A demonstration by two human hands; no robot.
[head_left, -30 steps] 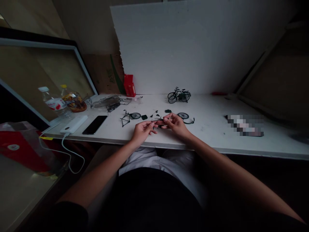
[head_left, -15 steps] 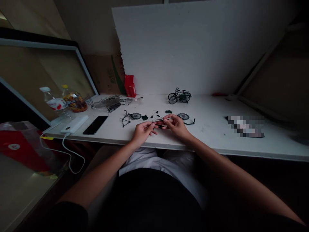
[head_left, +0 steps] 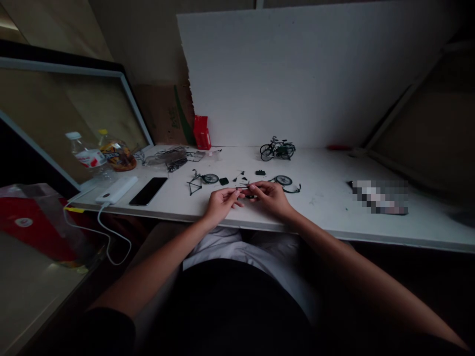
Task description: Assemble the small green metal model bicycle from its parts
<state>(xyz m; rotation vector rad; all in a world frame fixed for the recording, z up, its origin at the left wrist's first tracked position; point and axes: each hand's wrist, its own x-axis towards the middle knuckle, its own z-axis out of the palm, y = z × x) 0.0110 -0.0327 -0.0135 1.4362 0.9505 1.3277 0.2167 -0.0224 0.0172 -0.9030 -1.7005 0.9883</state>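
Observation:
My left hand and my right hand meet over the front of the table, fingertips pinched on a thin dark rod-like part that runs between them. Its exact kind is too small to make out. Left of the hands lies a miniature bicycle frame joined to a spoked wheel. A second spoked wheel with a curved dark piece lies beyond my right hand. Behind the fingers are a dark square piece, a small dark block and several tiny parts.
Assembled miniature bicycles stand at the back of the white table. To the left are a phone, a white power bank with a cable, two bottles and a red box. A blurred-out object lies right.
My right fingers have closed in lower and nearer the left fingertips along the thin part. The whole view has shifted slightly; the things on the table stay where they were.

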